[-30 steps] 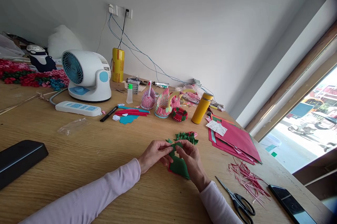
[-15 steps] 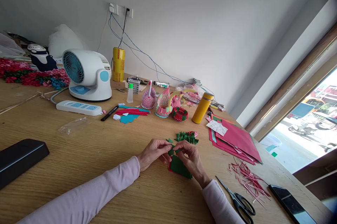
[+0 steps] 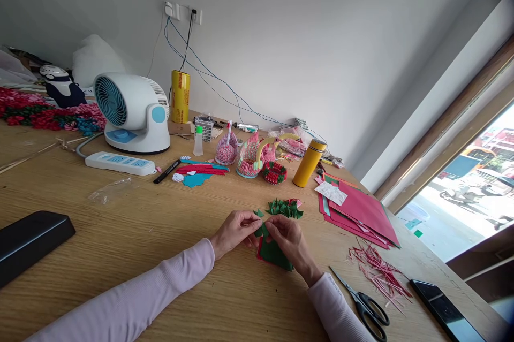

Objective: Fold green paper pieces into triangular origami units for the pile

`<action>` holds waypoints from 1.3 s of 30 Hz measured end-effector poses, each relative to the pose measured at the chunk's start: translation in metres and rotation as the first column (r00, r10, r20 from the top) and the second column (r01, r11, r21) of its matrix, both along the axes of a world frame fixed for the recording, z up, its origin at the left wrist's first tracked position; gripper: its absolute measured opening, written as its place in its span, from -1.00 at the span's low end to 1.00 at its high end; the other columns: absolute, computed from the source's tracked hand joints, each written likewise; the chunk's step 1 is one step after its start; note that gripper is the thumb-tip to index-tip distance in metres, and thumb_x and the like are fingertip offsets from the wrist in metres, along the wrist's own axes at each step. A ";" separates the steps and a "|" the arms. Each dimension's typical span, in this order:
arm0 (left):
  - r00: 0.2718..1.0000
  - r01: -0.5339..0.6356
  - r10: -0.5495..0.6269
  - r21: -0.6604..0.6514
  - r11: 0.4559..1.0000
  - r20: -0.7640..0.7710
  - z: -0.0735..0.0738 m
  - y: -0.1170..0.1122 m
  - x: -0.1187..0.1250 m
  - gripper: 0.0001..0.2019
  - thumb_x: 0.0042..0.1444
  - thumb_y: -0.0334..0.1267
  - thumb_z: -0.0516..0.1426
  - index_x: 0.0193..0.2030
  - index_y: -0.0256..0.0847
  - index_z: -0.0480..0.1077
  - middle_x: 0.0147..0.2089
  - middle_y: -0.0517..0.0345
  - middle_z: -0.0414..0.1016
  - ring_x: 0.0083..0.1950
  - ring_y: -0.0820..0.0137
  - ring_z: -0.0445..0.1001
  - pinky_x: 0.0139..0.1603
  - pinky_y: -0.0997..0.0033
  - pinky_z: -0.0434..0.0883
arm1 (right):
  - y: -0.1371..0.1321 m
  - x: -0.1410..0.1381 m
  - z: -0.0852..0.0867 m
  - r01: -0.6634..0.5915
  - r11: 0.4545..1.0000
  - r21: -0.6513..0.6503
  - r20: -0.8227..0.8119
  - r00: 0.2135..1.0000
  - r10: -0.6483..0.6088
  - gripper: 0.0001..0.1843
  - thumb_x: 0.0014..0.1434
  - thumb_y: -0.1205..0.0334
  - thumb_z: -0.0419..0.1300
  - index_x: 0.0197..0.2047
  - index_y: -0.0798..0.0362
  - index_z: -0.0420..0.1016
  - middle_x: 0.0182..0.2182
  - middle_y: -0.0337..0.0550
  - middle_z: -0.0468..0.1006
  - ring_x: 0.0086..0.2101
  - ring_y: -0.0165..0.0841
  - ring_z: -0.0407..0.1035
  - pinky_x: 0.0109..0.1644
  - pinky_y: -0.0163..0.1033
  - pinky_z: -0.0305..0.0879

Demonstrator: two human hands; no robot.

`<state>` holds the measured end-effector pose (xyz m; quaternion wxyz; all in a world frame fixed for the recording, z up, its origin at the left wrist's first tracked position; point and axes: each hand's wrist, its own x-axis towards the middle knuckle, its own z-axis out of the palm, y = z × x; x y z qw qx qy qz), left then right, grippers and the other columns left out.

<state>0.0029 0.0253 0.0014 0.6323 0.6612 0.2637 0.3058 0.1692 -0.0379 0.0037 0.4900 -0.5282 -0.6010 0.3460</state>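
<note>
A small piece of green paper [image 3: 260, 230] is pinched between my left hand [image 3: 236, 232] and my right hand [image 3: 288, 237], above the table. Both hands are closed on it, and the fingers cover part of it. Below them lies a stack of dark green paper [image 3: 275, 254] with a red edge showing on its left. Just beyond my fingertips sits a pile of folded green paper triangles [image 3: 284, 208], with a bit of pink at its back.
Scissors [image 3: 363, 304], red paper strips [image 3: 379, 272] and a phone [image 3: 444, 310] lie right. Behind stand a yellow flask [image 3: 309, 162], a red-and-green paper ring [image 3: 274, 172] and paper swans [image 3: 249, 157]. A fan [image 3: 132, 112] stands left; red paper sheets [image 3: 365, 211] lie right.
My right fingers have shifted slightly on the green piece, with the hand turned a little. My left hand stays almost in place. The camera view has moved slightly.
</note>
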 end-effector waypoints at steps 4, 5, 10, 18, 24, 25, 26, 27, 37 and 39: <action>1.000 0.000 0.000 -0.016 1.000 0.009 0.000 0.000 0.000 -0.64 0.00 -0.02 0.17 -0.25 -0.33 0.41 -0.40 0.11 0.47 -0.43 0.39 0.50 -0.53 0.52 0.39 | 0.001 0.002 -0.002 0.032 0.999 0.003 0.057 0.998 -0.032 -0.71 0.12 0.01 0.17 -0.36 0.10 0.46 -0.50 -0.17 0.51 -0.50 -0.32 0.43 -0.43 -0.28 0.29; 1.000 0.004 -0.004 -0.028 1.000 0.016 0.000 0.000 0.000 -0.64 -0.02 -0.03 0.19 -0.24 -0.33 0.39 -0.38 0.09 0.47 -0.40 0.38 0.51 -0.53 0.52 0.40 | 0.001 0.002 -0.002 0.039 0.999 0.002 0.066 0.997 -0.039 -0.70 0.12 0.00 0.17 -0.37 0.10 0.47 -0.51 -0.17 0.51 -0.50 -0.32 0.44 -0.43 -0.28 0.29; 0.998 0.041 -0.038 -0.061 0.997 0.050 0.001 0.003 0.000 -0.64 -0.03 -0.06 0.20 -0.23 -0.35 0.36 -0.31 0.02 0.47 -0.35 0.35 0.50 -0.54 0.52 0.40 | 0.003 0.004 -0.005 0.053 0.999 0.003 0.033 0.998 -0.053 -0.70 0.09 -0.01 0.21 -0.40 0.08 0.46 -0.54 -0.19 0.51 -0.52 -0.32 0.44 -0.45 -0.29 0.28; 0.988 0.150 -0.141 -0.153 0.977 0.069 0.005 0.007 -0.005 -0.66 -0.05 -0.08 0.23 -0.23 -0.33 0.41 -0.34 0.11 0.40 -0.38 0.47 0.36 -0.51 0.56 0.36 | 0.002 0.001 0.000 -0.024 0.999 -0.038 -0.141 0.990 0.018 -0.69 0.05 -0.02 0.25 -0.38 0.09 0.47 -0.54 -0.24 0.48 -0.55 -0.41 0.37 -0.45 -0.33 0.23; 0.982 0.168 -0.139 -0.244 0.955 0.130 0.006 0.007 -0.007 -0.68 -0.12 -0.13 0.28 -0.26 -0.29 0.43 -0.38 0.21 0.30 -0.43 0.55 0.25 -0.51 0.60 0.33 | -0.004 -0.002 0.008 -0.106 0.985 -0.137 -0.351 0.935 0.052 -0.67 -0.01 -0.01 0.30 -0.38 0.12 0.47 -0.54 -0.27 0.46 -0.56 -0.49 0.31 -0.46 -0.39 0.20; 0.981 0.166 -0.134 -0.242 0.956 0.141 0.006 0.007 -0.007 -0.69 -0.12 -0.14 0.29 -0.26 -0.29 0.43 -0.37 0.20 0.30 -0.42 0.55 0.26 -0.51 0.60 0.33 | -0.005 -0.002 0.008 -0.125 0.979 -0.158 -0.392 0.918 0.054 -0.67 -0.02 0.00 0.31 -0.38 0.12 0.47 -0.54 -0.27 0.46 -0.56 -0.51 0.31 -0.46 -0.41 0.20; 0.979 0.166 -0.131 -0.237 0.957 0.156 0.006 0.006 -0.007 -0.69 -0.12 -0.14 0.29 -0.26 -0.29 0.44 -0.36 0.20 0.31 -0.42 0.54 0.27 -0.51 0.60 0.34 | -0.005 -0.002 0.008 -0.148 0.973 -0.179 -0.435 0.899 0.057 -0.68 -0.02 0.02 0.32 -0.39 0.13 0.47 -0.53 -0.26 0.47 -0.57 -0.52 0.31 -0.47 -0.42 0.19; 0.976 0.169 -0.131 -0.230 0.958 0.174 0.007 0.005 -0.006 -0.69 -0.11 -0.14 0.28 -0.25 -0.28 0.44 -0.35 0.19 0.33 -0.40 0.53 0.29 -0.51 0.59 0.35 | -0.005 -0.002 0.008 -0.175 0.965 -0.197 -0.476 0.877 0.062 -0.69 -0.03 0.04 0.34 -0.39 0.13 0.47 -0.51 -0.25 0.48 -0.57 -0.53 0.31 -0.47 -0.44 0.19; 0.967 0.176 -0.132 -0.198 0.964 0.219 0.009 0.001 -0.004 -0.69 -0.04 -0.13 0.25 -0.21 -0.30 0.46 -0.33 0.07 0.45 -0.33 0.41 0.44 -0.45 0.50 0.44 | -0.007 -0.010 0.006 -0.256 0.943 -0.212 -0.635 0.770 0.066 -0.63 -0.09 0.04 0.38 -0.31 0.09 0.43 -0.47 -0.24 0.49 -0.58 -0.53 0.32 -0.47 -0.42 0.26; 0.969 0.147 -0.103 -0.188 0.971 0.225 0.008 0.001 -0.003 -0.69 -0.05 -0.12 0.25 -0.23 -0.30 0.46 -0.33 0.08 0.45 -0.34 0.42 0.44 -0.46 0.50 0.44 | -0.007 -0.011 0.006 -0.250 0.949 -0.194 -0.628 0.774 0.076 -0.63 -0.10 0.03 0.38 -0.32 0.08 0.41 -0.45 -0.24 0.49 -0.57 -0.53 0.33 -0.47 -0.43 0.25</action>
